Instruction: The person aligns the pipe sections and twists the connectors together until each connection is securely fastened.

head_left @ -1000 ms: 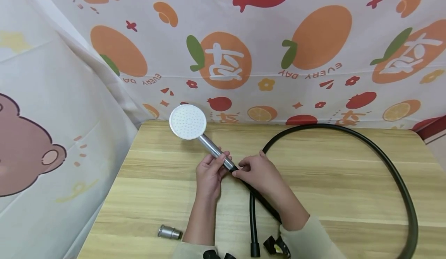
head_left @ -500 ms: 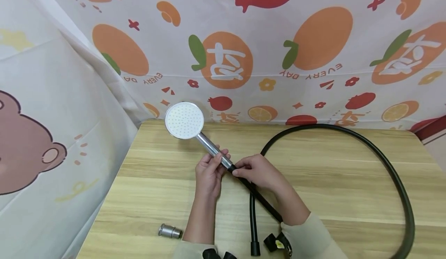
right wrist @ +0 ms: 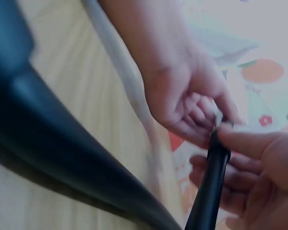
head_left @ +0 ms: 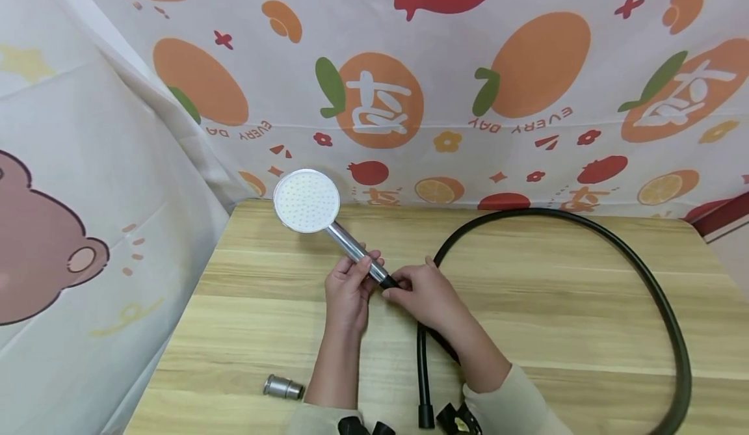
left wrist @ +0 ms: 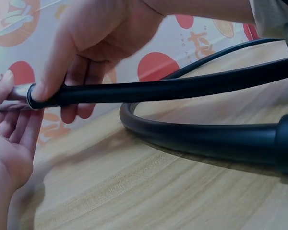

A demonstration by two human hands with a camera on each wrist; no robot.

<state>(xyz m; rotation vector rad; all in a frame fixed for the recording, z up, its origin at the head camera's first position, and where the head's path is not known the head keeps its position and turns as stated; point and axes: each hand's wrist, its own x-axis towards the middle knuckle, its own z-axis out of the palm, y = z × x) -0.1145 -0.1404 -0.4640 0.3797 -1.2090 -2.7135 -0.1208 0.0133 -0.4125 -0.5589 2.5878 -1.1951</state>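
A shower head [head_left: 307, 201] with a round white spray face and silver handle is held up over the table, tilted with its face at the upper left. My left hand [head_left: 348, 295] grips the lower handle between thumb and fingers. At the handle's end, my right hand [head_left: 424, 292] pinches the black end fitting of a shower hose [left wrist: 158, 91]. The fitting meets the handle end in the left wrist view. In the right wrist view, the right thumb [right wrist: 245, 141] presses on the fitting from one side, with fingers on the other.
The hose loops [head_left: 655, 285] widely over the right of the wooden table [head_left: 234, 331]. Its other black end [head_left: 426, 415] lies near the front. A small silver cylindrical connector [head_left: 283, 387] lies left of my left forearm. A fruit-print cloth [head_left: 445, 84] hangs behind the table.
The shower head has shifted slightly left and up, its face turning a little more toward the camera. My right thumb and fingers have changed position on the hose fitting.
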